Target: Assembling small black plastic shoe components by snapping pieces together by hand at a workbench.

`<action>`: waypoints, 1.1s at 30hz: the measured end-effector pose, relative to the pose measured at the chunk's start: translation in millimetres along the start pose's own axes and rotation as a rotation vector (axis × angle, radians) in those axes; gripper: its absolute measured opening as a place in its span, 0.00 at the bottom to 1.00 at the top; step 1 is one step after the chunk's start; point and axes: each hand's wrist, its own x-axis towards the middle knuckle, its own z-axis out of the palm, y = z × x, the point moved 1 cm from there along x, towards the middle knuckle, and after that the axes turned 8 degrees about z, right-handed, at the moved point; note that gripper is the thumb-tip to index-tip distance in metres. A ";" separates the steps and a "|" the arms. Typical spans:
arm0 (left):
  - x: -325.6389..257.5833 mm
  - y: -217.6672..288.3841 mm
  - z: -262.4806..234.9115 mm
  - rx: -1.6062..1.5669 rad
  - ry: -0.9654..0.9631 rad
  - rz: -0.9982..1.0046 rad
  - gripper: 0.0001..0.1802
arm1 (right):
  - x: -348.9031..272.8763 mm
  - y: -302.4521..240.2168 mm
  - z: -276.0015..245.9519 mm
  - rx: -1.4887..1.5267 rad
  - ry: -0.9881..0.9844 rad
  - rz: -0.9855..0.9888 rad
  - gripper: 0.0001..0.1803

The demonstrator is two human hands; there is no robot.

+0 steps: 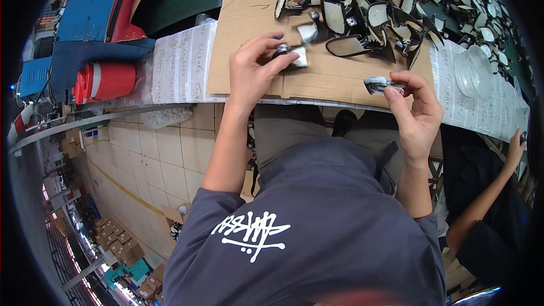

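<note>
My left hand (pixel 255 68) is over the cardboard, thumb and fingers closed on a small black shoe part with a white face (pixel 300 57). To the right, at the cardboard's near edge, my right hand (pixel 416 110) pinches a glossy dark shoe part with a whitish top (pixel 376 84) between thumb and fingers. Just beyond my left hand is another black-and-white part (pixel 308 32), slightly blurred. A heap of similar black shoe parts with cream inner faces (pixel 377 15) spreads over the far side of the cardboard.
The flattened cardboard sheet (pixel 241 17) rests on a bench wrapped in printed white covering (pixel 184 62). At left sit a red container (pixel 113 80) and a blue machine (pixel 88 8). Clear round plastic (pixel 475 73) lies at right. Another person's arm (pixel 487 187) reaches in at far right.
</note>
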 end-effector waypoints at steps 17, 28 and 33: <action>-35.2 70.2 40.5 -0.726 0.141 -0.216 0.29 | -0.9 -22.3 44.0 -0.099 -0.002 -0.275 0.15; -42.0 71.3 42.6 -0.690 0.160 -0.189 0.28 | -3.3 -24.4 44.0 -0.070 -0.166 -0.170 0.14; -40.5 67.1 41.6 -0.707 0.154 -0.222 0.28 | -9.8 -33.5 36.1 0.055 -0.203 -0.092 0.14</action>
